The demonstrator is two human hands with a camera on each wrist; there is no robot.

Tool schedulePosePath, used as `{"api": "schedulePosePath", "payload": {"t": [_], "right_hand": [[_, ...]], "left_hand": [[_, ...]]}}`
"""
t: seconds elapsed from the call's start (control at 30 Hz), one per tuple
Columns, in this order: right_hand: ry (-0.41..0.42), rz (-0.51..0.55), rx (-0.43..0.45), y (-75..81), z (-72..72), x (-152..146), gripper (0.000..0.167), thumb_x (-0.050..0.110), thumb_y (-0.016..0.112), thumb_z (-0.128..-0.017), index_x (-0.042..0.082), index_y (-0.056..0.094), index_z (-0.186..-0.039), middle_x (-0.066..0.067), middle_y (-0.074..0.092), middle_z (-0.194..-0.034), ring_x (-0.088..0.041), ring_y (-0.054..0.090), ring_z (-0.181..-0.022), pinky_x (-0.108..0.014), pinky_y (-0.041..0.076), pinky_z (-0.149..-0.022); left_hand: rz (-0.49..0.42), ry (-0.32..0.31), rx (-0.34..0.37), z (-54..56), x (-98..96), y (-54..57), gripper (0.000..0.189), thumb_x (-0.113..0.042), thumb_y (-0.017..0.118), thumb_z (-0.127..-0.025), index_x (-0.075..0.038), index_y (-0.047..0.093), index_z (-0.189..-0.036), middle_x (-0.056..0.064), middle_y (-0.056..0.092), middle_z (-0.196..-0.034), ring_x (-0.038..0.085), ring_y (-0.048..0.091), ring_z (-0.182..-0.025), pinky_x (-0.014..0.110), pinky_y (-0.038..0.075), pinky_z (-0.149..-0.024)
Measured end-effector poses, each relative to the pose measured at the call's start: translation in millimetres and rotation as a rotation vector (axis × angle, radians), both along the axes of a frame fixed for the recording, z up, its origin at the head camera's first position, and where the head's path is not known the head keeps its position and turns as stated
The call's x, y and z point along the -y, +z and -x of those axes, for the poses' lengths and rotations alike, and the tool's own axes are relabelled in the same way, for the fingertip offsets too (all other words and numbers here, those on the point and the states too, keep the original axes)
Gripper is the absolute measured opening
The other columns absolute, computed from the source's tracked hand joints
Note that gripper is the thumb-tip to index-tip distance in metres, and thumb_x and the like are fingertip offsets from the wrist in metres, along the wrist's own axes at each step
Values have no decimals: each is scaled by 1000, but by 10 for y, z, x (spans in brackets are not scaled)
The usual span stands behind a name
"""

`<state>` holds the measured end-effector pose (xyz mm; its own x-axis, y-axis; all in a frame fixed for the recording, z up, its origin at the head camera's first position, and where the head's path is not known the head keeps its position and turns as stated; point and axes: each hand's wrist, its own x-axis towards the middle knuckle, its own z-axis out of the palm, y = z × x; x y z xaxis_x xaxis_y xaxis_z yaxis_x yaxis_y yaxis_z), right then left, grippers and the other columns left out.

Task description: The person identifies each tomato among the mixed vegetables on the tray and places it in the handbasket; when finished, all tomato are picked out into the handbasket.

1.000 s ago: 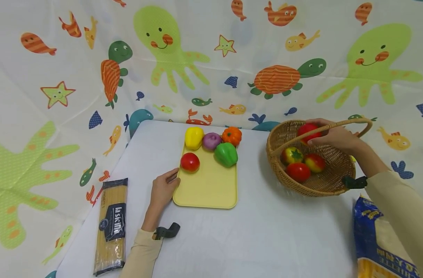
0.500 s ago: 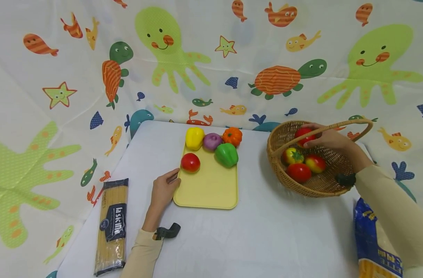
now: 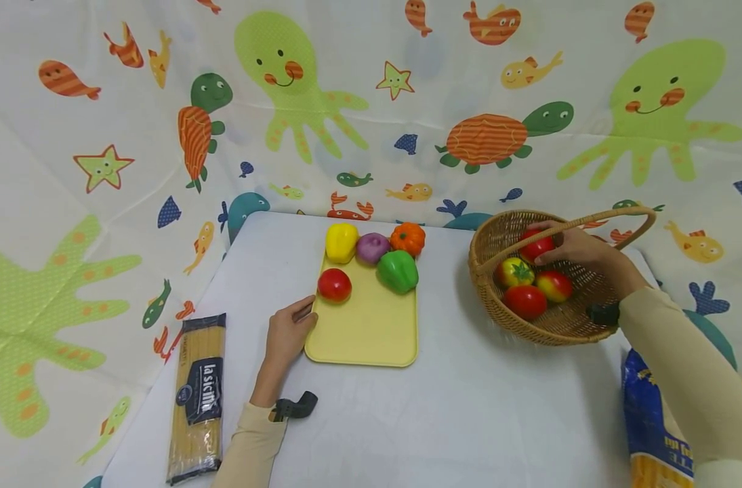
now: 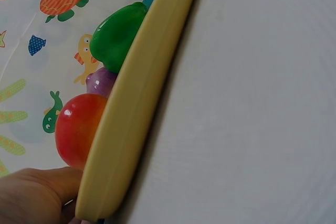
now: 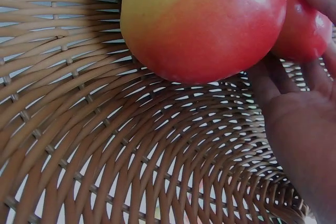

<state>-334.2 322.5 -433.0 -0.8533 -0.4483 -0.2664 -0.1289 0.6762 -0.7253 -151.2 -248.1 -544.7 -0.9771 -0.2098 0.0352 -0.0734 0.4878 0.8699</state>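
At the left edge of the yellow tray [image 3: 364, 339], my left hand [image 3: 289, 332] grips the rim; the left wrist view shows the thumb [image 4: 58, 182] at the tray's corner, other fingers mostly hidden. On the tray sit a red toy fruit [image 3: 334, 285], a green bell pepper [image 3: 398, 272], a yellow bell pepper [image 3: 341, 242], a purple onion [image 3: 373, 249] and an orange pumpkin [image 3: 408, 238]. Inside the wicker basket [image 3: 499, 234], my right hand [image 3: 581, 247] holds a glossy red toy fruit [image 3: 534, 248] between thumb and fingers. Near it lie a red-yellow fruit [image 5: 205, 30] and a red one [image 3: 525, 302].
A yellow fruit with a green leafy top [image 3: 517, 272] also lies in the basket. The basket's handle [image 3: 614, 213] arches over my right hand. A spaghetti pack [image 3: 196, 400] lies at the left, and a blue pasta bag [image 3: 642, 413] at the right front.
My right hand has shifted slightly left and lower inside the basket with the red fruit, its forearm coming in over the rim. The left hand and tray stay still.
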Motion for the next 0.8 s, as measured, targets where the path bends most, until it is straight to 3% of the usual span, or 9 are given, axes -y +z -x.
{"api": "schedulePosePath", "payload": {"t": [0.57, 0.8], "right_hand": [[-20, 29, 26, 39, -42, 13, 67, 18, 73, -91, 12, 40, -149, -20, 34, -147, -42, 37, -128, -65, 39, -101], [-29, 0, 6, 92, -73, 35, 67, 22, 73, -91, 12, 41, -149, -22, 30, -150, -47, 28, -134, -71, 29, -104]], "left_hand": [[-8, -6, -4, 2, -2, 7, 39, -12, 66, -94, -8, 64, -132, 10, 66, -125, 18, 64, -113, 28, 53, -89], [-4, -6, -4, -12, -7, 12, 39, -12, 66, -94, -7, 64, -132, 11, 66, -125, 19, 64, -113, 28, 53, -90]]}}
